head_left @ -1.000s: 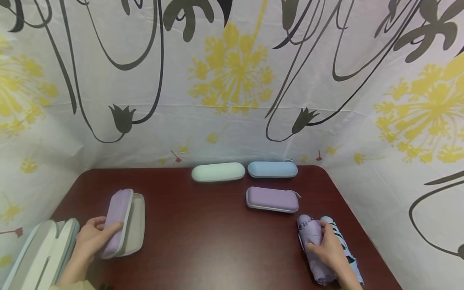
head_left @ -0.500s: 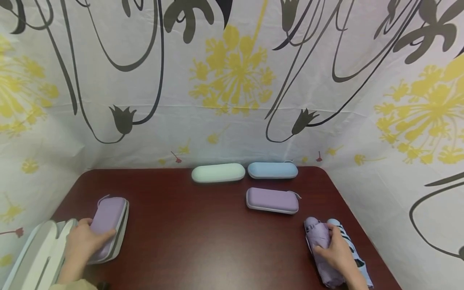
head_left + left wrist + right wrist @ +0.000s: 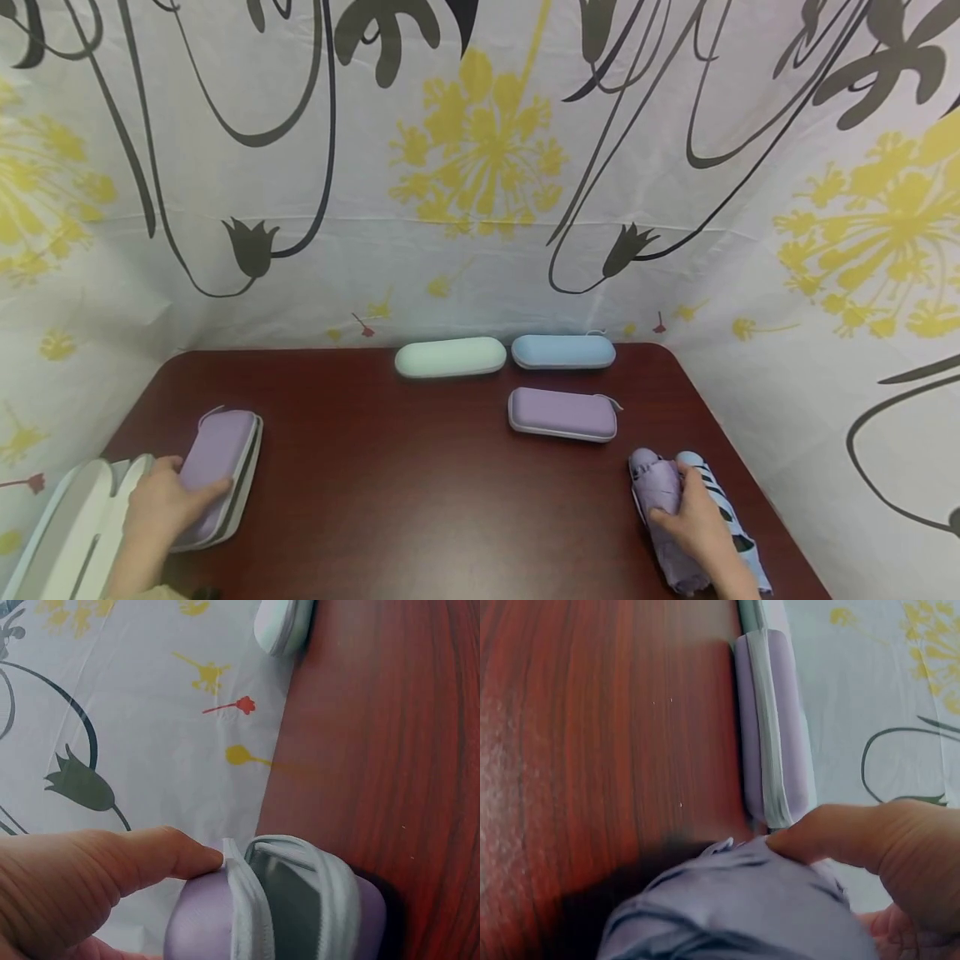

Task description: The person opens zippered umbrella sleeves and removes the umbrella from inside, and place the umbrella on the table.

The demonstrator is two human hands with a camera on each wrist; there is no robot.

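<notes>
Your surface (image 3: 420, 500) carries everything you are working with. At its left edge, what looks like a pale case (image 3: 75, 517) lies spread, beside the half-open purple case (image 3: 221, 446), whose rims stand apart at one end. Along the back, the mint case (image 3: 450, 357) and blue case (image 3: 563, 352) look closed, as does the second purple case (image 3: 562, 413) in front of them. Near your right edge, the purple umbrella (image 3: 656, 492) and striped umbrella (image 3: 733, 518) lie side by side, both furled.

Your left hand (image 3: 153, 508) pinches the half-open purple case by its upper half; your right hand (image 3: 697, 517) grips the purple umbrella.

You seem partway along: two cases are undone, while both umbrellas remain outside them. The half-open purple case isn't fully spread, and I can't see its whole inside.
</notes>
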